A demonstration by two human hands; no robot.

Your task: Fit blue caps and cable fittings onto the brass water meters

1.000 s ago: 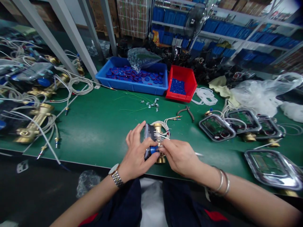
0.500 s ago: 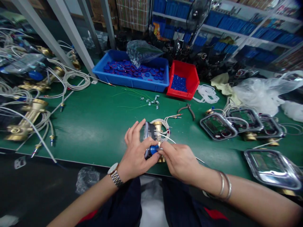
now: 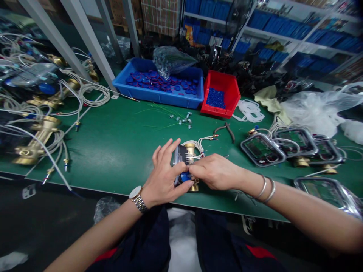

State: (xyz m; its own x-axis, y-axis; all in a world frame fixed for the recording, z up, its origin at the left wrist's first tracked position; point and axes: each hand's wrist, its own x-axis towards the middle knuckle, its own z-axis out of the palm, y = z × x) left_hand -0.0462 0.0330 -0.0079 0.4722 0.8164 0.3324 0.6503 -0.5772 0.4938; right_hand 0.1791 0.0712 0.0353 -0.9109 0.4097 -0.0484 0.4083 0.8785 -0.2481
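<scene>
At the near edge of the green table (image 3: 119, 151), the left hand (image 3: 164, 175) was clamped around the meter assembly (image 3: 183, 166), thumb and fingers closed on its dark housing, with the brass fitting and a blue part showing beneath. The right hand (image 3: 217, 172) was pinched together at the blue part, fingertips meeting where the white wires (image 3: 202, 145) entered; whatever small thing they pinched could not be made out.

Compared with half a second before, the right hand had swung from below the meter to its right side, the wrist now lying flat over the table, and the thin wire that had trailed rightward from its fingers no longer showed. That suggested, as a judgement, that the wire end had been fed or seated into the assembly. The left hand had barely shifted its hold.

Farther off lay pliers (image 3: 227, 130), a blue bin (image 3: 159, 85) of blue discs, a red bin (image 3: 219, 94), clear-lidded modules (image 3: 262, 149) on the right, and brass meters with coiled cables (image 3: 42, 132) on the left.
</scene>
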